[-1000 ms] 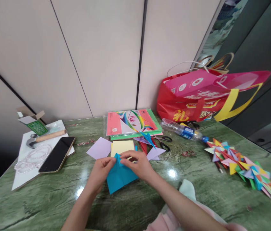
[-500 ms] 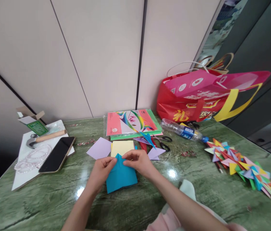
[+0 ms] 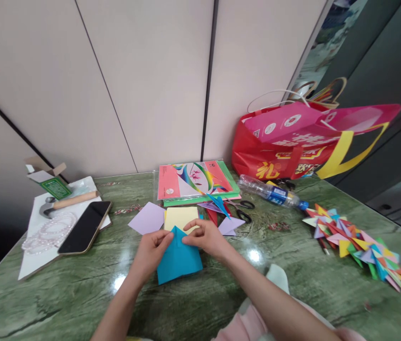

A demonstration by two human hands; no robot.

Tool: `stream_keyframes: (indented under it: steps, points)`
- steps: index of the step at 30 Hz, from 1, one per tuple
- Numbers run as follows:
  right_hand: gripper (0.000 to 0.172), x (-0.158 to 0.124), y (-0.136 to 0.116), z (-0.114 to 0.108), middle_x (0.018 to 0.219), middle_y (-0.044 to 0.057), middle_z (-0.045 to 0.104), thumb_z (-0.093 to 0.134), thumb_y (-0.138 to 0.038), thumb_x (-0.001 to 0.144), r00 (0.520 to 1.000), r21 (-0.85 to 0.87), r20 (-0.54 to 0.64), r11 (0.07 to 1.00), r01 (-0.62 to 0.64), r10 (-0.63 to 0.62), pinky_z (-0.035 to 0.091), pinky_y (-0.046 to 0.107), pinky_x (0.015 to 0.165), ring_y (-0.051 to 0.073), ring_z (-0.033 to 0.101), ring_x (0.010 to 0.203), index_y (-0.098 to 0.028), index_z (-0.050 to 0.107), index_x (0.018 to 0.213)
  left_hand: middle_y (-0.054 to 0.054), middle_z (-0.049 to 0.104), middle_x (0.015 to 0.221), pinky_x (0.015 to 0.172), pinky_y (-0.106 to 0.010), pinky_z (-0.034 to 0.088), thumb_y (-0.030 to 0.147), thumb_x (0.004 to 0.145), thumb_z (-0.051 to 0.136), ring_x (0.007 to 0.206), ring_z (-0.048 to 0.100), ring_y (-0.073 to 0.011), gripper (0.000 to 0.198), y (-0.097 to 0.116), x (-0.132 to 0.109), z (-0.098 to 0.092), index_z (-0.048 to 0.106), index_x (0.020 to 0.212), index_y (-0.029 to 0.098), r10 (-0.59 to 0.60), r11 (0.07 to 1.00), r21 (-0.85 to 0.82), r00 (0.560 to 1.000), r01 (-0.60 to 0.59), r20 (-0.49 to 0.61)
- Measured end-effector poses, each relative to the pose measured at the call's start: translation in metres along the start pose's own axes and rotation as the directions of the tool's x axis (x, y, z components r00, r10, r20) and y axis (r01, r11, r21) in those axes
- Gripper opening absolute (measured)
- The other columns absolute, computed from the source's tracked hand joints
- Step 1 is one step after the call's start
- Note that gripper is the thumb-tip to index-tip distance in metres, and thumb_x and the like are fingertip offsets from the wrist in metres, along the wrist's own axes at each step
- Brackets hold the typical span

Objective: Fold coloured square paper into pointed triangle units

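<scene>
A blue paper sheet (image 3: 178,259), partly folded to a point at its top, lies on the green marble table (image 3: 79,293). My left hand (image 3: 150,252) pinches its left folded edge. My right hand (image 3: 206,238) presses and pinches the right fold near the tip. Just behind the blue sheet lie a yellow square (image 3: 181,217) and a lilac square (image 3: 147,219) of paper.
A pack of coloured paper (image 3: 196,183), scissors (image 3: 242,210) and a plastic bottle (image 3: 270,192) lie behind. A pile of folded coloured pieces (image 3: 359,245) is at the right, a red bag (image 3: 293,142) at the back. At left: phone (image 3: 84,227), beads, hammer (image 3: 66,202), small box.
The blue sheet has been turned from tilted to square-on, and its top flaps are folded flatter into a point. Both hands stayed on it.
</scene>
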State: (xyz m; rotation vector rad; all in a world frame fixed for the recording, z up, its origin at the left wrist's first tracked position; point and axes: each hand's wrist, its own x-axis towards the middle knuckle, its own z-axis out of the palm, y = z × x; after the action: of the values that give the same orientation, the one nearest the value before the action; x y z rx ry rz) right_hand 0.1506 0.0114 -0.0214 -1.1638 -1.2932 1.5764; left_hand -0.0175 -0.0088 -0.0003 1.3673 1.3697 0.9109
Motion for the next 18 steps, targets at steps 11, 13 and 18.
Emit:
stream_keyframes:
  steps: [11,13,18]
  points:
    - [0.035,0.0023,0.0044,0.0014,0.053,-0.003,0.061,0.078,-0.032,0.048,0.999,0.022,-0.046,1.0,0.009,-0.008,0.035,0.02,0.045,0.01,0.051,0.047,-0.015,0.06,0.072,0.002,0.051,0.05,0.045,-0.021,0.031,0.05,0.064,0.062,0.049,0.042,-0.0107,0.038,-0.0037,0.0006,0.0006,0.062,0.064,0.012,-0.054,0.997,-0.056,0.998,0.055,0.014]
    - [0.034,0.0022,0.0033,0.0017,0.052,-0.003,0.06,0.078,-0.031,0.048,0.999,0.03,-0.05,0.999,0.01,-0.008,0.034,0.02,0.045,0.009,0.05,0.046,-0.015,0.06,0.072,0.001,0.056,0.053,0.046,-0.021,0.033,0.049,0.063,0.064,0.049,0.045,-0.0115,0.037,-0.0033,0.0002,0.001,0.063,0.067,0.012,-0.073,0.993,-0.09,0.997,0.075,0.026]
    - [0.031,0.0014,-0.0003,0.0024,0.052,-0.004,0.059,0.077,-0.024,0.047,0.998,0.049,-0.054,0.999,-0.01,0.013,0.034,0.019,0.045,0.008,0.048,0.045,-0.014,0.06,0.071,-0.002,0.064,0.058,0.05,-0.024,0.04,0.046,0.061,0.068,0.053,0.054,-0.0151,0.038,-0.0049,0.0003,0.0008,0.066,0.077,0.011,-0.103,0.981,-0.161,0.993,0.111,0.057]
